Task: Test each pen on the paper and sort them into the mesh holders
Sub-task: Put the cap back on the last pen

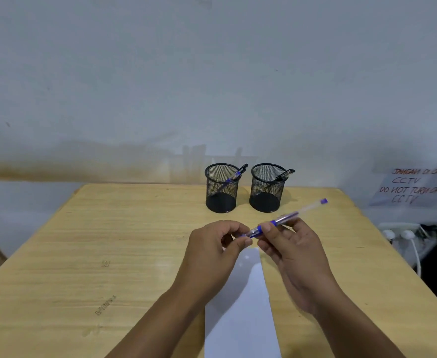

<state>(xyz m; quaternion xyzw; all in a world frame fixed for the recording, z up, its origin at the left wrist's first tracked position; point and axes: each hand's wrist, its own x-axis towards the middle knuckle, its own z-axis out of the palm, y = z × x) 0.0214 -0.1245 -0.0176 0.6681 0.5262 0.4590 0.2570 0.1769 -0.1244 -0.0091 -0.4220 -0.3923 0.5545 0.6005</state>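
A blue pen (287, 218) is being held above the paper (240, 306) by both hands: its barrel is being gripped by the right hand (293, 251), and its capped end is being pinched by the left hand (213, 248). If the cap is being pulled off, the pen could be jerked sideways and dropped. 2 mesh holders (222, 188) (267, 187) are standing well beyond, each already holding pens. Nothing is lying between. A power strip (403, 235) is sitting off the table's (83, 254) right edge.
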